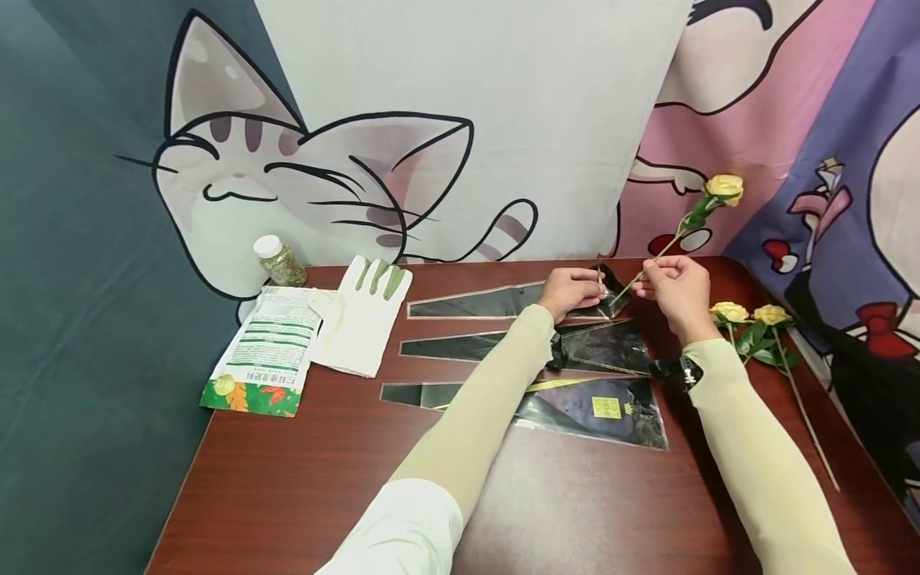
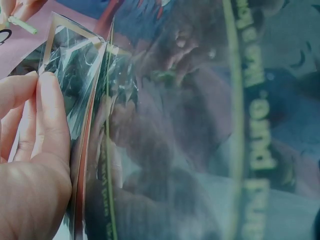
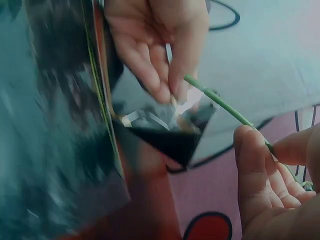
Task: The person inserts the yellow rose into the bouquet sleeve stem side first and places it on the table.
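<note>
My left hand [image 1: 571, 294] pinches the lifted edge of the wide end of a dark, see-through flower sleeve [image 1: 496, 302], the farthest of three lying on the table. In the left wrist view, that hand's thumb and fingertips meet on the sleeve's clear edge [image 2: 75, 37]. With thumb and fingers, my right hand [image 1: 679, 295] pinches the stem of a yellow rose [image 1: 724, 188], bloom up and to the right. In the right wrist view, the cut end of the green stem [image 3: 225, 106] is close to the left fingertips and the sleeve's raised mouth.
Two more sleeves, a middle one [image 1: 611, 347] and a near one [image 1: 632, 411], lie under my forearms. More yellow roses [image 1: 771, 315] lie at the table's right. At left are white gloves [image 1: 359, 331], a fertilizer packet [image 1: 269, 343] and a white-capped jar [image 1: 283, 265].
</note>
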Motion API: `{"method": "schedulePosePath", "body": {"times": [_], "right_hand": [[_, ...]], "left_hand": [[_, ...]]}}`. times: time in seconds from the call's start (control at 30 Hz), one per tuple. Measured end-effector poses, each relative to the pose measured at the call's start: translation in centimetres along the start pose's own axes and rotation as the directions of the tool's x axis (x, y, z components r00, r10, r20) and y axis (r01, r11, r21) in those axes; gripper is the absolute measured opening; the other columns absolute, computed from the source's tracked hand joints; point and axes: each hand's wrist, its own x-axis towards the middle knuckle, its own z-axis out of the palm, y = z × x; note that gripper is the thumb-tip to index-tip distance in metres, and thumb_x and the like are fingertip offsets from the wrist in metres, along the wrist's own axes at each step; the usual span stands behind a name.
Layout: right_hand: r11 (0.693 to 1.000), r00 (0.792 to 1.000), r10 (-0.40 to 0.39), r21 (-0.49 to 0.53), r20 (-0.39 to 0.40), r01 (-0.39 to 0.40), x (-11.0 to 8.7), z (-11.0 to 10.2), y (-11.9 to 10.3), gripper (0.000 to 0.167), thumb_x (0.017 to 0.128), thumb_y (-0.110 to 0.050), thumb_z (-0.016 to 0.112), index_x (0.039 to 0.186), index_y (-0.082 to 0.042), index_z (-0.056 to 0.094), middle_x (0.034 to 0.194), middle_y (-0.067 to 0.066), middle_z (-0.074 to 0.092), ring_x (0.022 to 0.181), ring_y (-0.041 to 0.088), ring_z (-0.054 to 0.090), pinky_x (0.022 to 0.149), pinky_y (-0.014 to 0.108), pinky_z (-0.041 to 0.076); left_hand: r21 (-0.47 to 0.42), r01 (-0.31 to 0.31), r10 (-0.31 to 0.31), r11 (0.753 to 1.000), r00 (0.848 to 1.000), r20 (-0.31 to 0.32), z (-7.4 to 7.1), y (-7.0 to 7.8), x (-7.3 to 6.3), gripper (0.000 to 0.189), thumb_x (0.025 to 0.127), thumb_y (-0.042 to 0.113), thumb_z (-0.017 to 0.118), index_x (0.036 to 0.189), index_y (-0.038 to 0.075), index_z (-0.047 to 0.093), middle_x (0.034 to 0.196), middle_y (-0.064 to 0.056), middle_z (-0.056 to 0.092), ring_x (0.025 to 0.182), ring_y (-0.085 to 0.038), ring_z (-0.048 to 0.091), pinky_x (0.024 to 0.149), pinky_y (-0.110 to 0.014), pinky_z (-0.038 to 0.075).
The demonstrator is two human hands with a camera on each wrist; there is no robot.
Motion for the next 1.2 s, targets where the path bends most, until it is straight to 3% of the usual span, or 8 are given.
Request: {"method": "schedulePosePath", "body": {"times": [0.13, 0.27, 0.47, 0.6, 0.93, 1.2], "right_hand": [[1.0, 0.999, -0.026, -0.016, 0.023, 0.026, -1.3, 0.4, 0.3, 0.018, 0.103, -0.019, 0.07, 0.109, -0.007, 0.058, 0.075, -0.007, 0.077, 0.064, 0.007, 0.076, 0.062, 0.022, 0.064], [0.998, 0.998, -0.061, 0.02, -0.015, 0.061, -1.7, 0.6, 0.1, 0.017, 0.103, -0.016, 0.07, 0.107, -0.007, 0.057, 0.075, -0.006, 0.077, 0.064, 0.009, 0.077, 0.063, 0.023, 0.064], [0.987, 0.989, -0.079, 0.128, -0.122, 0.095, -0.6, 0.3, 0.0, 0.017, 0.101, -0.013, 0.072, 0.104, -0.008, 0.056, 0.075, -0.003, 0.077, 0.062, 0.01, 0.077, 0.063, 0.022, 0.064], [0.988, 0.984, -0.079, 0.122, -0.158, 0.098, 0.4, 0.2, 0.4, 0.017, 0.101, -0.014, 0.072, 0.104, -0.011, 0.055, 0.075, -0.004, 0.077, 0.062, 0.008, 0.077, 0.063, 0.021, 0.063], [0.995, 0.98, -0.065, 0.063, -0.188, 0.078, 1.2, 0.6, 1.4, 0.018, 0.101, -0.019, 0.072, 0.102, -0.013, 0.055, 0.074, -0.006, 0.077, 0.061, 0.007, 0.076, 0.064, 0.021, 0.063], [0.993, 0.979, -0.064, 0.081, -0.191, 0.081, 1.6, 0.9, 1.8, 0.018, 0.1, -0.016, 0.073, 0.099, -0.012, 0.056, 0.071, -0.007, 0.076, 0.058, 0.007, 0.075, 0.059, 0.021, 0.063]], "left_hand": [[-0.01, 0.01, -0.01, 1.0, 1.0, 0.006, -0.1, -0.1, 0.2, 0.028, 0.087, -0.009, 0.078, 0.114, 0.001, 0.08, 0.097, -0.013, 0.082, 0.072, -0.012, 0.074, 0.069, -0.026, 0.066], [-0.007, 0.007, -0.007, 1.0, 1.0, 0.002, -0.3, -0.1, 0.4, 0.027, 0.088, -0.008, 0.078, 0.113, 0.002, 0.081, 0.096, -0.013, 0.082, 0.071, -0.012, 0.075, 0.068, -0.026, 0.066], [-0.014, 0.02, -0.019, 1.0, 1.0, 0.018, -0.4, -0.2, 0.2, 0.028, 0.09, -0.009, 0.076, 0.116, 0.0, 0.079, 0.099, -0.016, 0.082, 0.071, -0.011, 0.075, 0.068, -0.025, 0.066], [-0.007, 0.01, -0.01, 1.0, 1.0, 0.022, -0.3, -0.2, 0.2, 0.028, 0.09, -0.009, 0.076, 0.116, 0.001, 0.08, 0.099, -0.013, 0.082, 0.072, -0.011, 0.075, 0.067, -0.024, 0.065], [0.002, 0.001, -0.001, 1.0, 0.999, 0.045, -0.2, -0.2, 0.3, 0.028, 0.089, -0.008, 0.077, 0.114, 0.002, 0.08, 0.1, -0.009, 0.082, 0.072, -0.01, 0.075, 0.067, -0.023, 0.065], [-0.061, 0.037, -0.032, 0.997, 0.996, 0.082, -0.5, -0.1, 0.6, 0.027, 0.091, -0.008, 0.074, 0.116, 0.001, 0.08, 0.097, -0.012, 0.081, 0.073, -0.012, 0.074, 0.066, -0.02, 0.064]]}}
